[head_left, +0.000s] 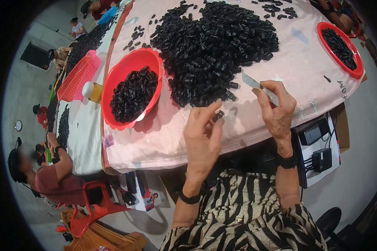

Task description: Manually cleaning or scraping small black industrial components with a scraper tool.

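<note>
My left hand (202,140) pinches a small black cylindrical plastic piece (218,116) between thumb and fingers, just above the near part of the table. To its right, my right hand (277,109) is closed around a flat, pale metal knife blade (250,81), whose pointed end angles up and to the left. The blade and the piece are apart. Beyond both hands lies a large heap of similar black plastic pieces (213,46). Left of the heap, a red scalloped bowl (157,60) holds many black pieces.
A red oval tray (355,73) with thin black bits stands at the table's right edge. On the left are a pink basket (81,77) and a yellow jar with a white lid (93,91). People work along the left table; one person (56,175) sits near a red chair (98,213).
</note>
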Tool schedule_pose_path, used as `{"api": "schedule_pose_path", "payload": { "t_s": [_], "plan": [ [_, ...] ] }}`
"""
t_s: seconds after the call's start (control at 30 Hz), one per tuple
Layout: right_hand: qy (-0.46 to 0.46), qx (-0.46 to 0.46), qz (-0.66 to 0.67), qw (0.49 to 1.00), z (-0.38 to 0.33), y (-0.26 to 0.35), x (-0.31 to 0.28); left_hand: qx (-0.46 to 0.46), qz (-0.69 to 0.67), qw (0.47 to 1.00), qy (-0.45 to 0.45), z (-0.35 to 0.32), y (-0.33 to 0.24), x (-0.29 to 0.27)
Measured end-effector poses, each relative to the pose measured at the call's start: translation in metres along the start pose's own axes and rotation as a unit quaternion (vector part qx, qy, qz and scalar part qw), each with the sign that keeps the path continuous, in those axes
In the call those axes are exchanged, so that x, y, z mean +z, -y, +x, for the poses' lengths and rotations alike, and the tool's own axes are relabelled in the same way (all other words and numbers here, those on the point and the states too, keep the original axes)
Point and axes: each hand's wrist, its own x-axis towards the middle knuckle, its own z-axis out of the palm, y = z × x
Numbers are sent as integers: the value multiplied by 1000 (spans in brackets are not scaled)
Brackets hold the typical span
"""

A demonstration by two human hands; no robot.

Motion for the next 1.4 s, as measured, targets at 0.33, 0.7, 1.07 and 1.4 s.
{"api": "schedule_pose_path", "payload": {
  "t_s": [0.33, 0.7, 1.07, 1.4],
  "plan": [
    [28, 18, -17, 999, 0, 5, 1, -215, -410, 886, -1, -16, 9, -34],
    [34, -1, -38, 999, -2, 6, 4, -207, -399, 893, -31, -20, 15, -43],
    [42, -2, -62, 997, -2, 6, 5, -230, -510, 828, -26, -21, 28, -50],
    [42, -2, -60, 997, -2, 5, 4, -204, -518, 830, -34, -24, 28, -50]
  ]
}}
